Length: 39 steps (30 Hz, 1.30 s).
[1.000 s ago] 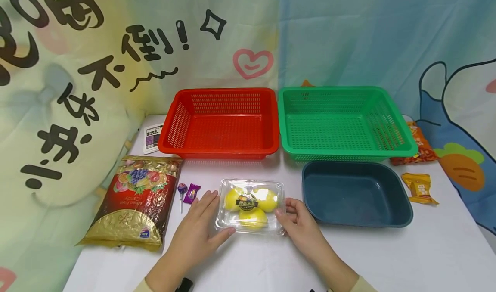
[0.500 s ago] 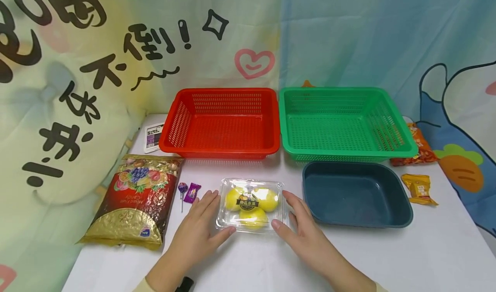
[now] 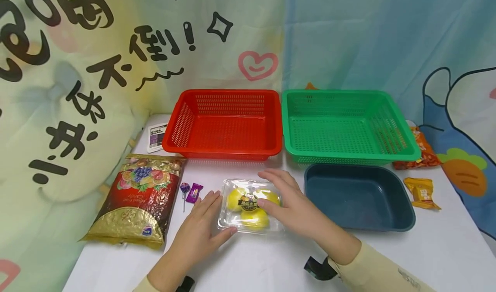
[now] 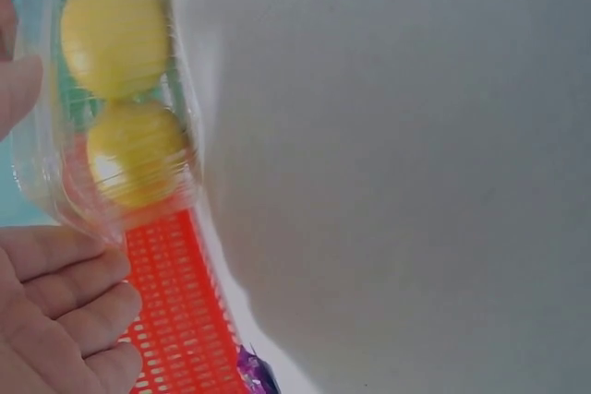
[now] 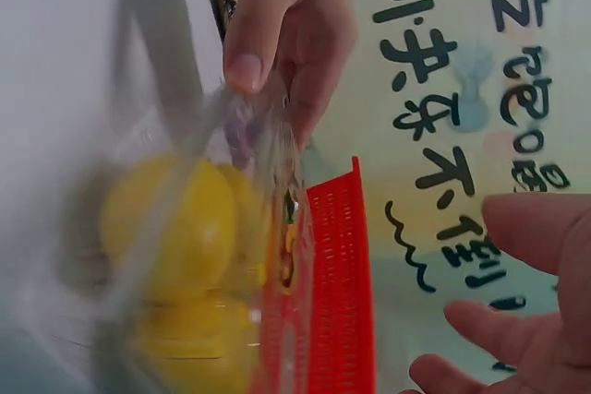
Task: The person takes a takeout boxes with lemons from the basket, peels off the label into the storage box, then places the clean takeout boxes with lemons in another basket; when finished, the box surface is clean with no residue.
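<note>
In the head view a clear plastic clamshell box (image 3: pixel 226 223) of yellow lemons (image 3: pixel 254 219) lies on the white table, with a dark label on its lid. My left hand (image 3: pixel 197 231) rests along its left side, fingers straight and thumb at the front left corner. My right hand (image 3: pixel 292 203) is above the right part of the lid, fingers spread, hiding that end. The right wrist view shows the right fingers (image 5: pixel 503 320) apart from the box, while the left thumb (image 5: pixel 246 71) touches its edge. Two lemons (image 4: pixel 115 34) show through the box wall in the left wrist view.
Behind stand a red basket (image 3: pixel 222 156) and a green basket (image 3: pixel 352 157). A dark blue tub (image 3: pixel 348 206) is at the right, beside a yellow packet (image 3: pixel 421 193). At the left lie a candy bag (image 3: pixel 135 201), a lollipop (image 3: pixel 184 188) and a purple candy (image 3: pixel 194 193).
My right hand has left the box's right edge, opened its fingers and moved up and left over the lid. My left hand and the box stay in place.
</note>
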Each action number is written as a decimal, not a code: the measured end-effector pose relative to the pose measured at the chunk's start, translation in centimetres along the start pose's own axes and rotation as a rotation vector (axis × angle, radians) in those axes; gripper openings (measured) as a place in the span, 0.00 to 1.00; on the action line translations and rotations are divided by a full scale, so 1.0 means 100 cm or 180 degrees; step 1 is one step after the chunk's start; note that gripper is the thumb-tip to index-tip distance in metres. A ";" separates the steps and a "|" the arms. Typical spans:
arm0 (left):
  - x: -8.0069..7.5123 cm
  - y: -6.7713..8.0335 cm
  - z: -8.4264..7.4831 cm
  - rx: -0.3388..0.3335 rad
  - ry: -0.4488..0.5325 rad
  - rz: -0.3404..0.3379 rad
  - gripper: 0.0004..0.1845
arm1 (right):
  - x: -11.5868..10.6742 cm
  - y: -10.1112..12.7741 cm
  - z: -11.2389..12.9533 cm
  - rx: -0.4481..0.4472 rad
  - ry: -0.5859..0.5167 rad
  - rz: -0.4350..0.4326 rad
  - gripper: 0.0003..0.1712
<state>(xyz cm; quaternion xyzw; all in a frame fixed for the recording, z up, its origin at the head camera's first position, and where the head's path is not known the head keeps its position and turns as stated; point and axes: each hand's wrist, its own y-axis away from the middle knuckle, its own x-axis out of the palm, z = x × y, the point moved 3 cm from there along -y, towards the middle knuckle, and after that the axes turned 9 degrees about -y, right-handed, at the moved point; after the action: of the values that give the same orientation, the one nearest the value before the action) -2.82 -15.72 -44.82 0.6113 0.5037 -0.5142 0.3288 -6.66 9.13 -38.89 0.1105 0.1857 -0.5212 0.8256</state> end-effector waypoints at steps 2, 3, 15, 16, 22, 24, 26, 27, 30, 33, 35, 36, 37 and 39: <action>0.000 0.000 0.000 0.0016 0.0009 -0.0003 0.50 | 0.003 -0.008 0.007 -0.0021 0.0251 0.0071 0.34; 0.000 0.000 0.001 0.0030 0.0010 -0.0009 0.50 | 0.005 -0.013 0.009 -0.0054 0.0385 0.0103 0.33; 0.002 -0.002 0.002 0.0124 0.0024 -0.0044 0.50 | 0.024 -0.048 0.008 -0.0090 0.1180 0.0498 0.24; 0.002 -0.002 0.001 0.0127 0.0025 -0.0047 0.50 | 0.025 -0.050 0.006 -0.0132 0.1224 0.0520 0.23; 0.001 -0.001 0.002 0.0085 0.0014 -0.0033 0.50 | 0.030 -0.058 -0.001 -0.0624 0.1617 0.0579 0.17; 0.002 -0.001 0.002 0.0085 0.0003 -0.0064 0.50 | 0.031 -0.059 -0.002 -0.0763 0.1665 0.0587 0.15; 0.001 -0.001 0.002 0.0086 0.0001 -0.0087 0.50 | 0.032 -0.059 -0.003 -0.0835 0.1669 0.0615 0.14; 0.002 -0.001 0.002 0.0091 0.0002 -0.0097 0.50 | 0.033 -0.059 -0.004 -0.0859 0.1657 0.0633 0.14; 0.002 -0.001 0.002 0.0092 0.0005 -0.0094 0.50 | 0.034 -0.059 -0.005 -0.0906 0.1638 0.0676 0.12; 0.002 -0.002 0.002 0.0105 -0.0002 -0.0090 0.50 | 0.035 -0.058 -0.006 -0.1017 0.1685 0.0663 0.09; 0.002 -0.002 0.003 0.0121 -0.0005 -0.0105 0.50 | 0.036 -0.058 -0.007 -0.1096 0.1736 0.0630 0.08; 0.002 -0.001 0.003 0.0125 -0.0012 -0.0112 0.50 | 0.036 -0.058 -0.007 -0.1128 0.1755 0.0614 0.07; 0.002 -0.001 0.003 0.0130 -0.0016 -0.0122 0.50 | 0.036 -0.058 -0.007 -0.1147 0.1764 0.0604 0.07; 0.002 -0.001 0.003 0.0132 -0.0020 -0.0131 0.50 | 0.037 -0.058 -0.008 -0.1173 0.1777 0.0584 0.06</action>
<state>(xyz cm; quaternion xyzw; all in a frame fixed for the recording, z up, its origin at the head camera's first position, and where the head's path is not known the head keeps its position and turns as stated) -3.05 -15.90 -45.09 0.6059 0.5044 -0.5331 0.3070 -10.60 3.93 -41.10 0.1141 0.4847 -0.3521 0.7925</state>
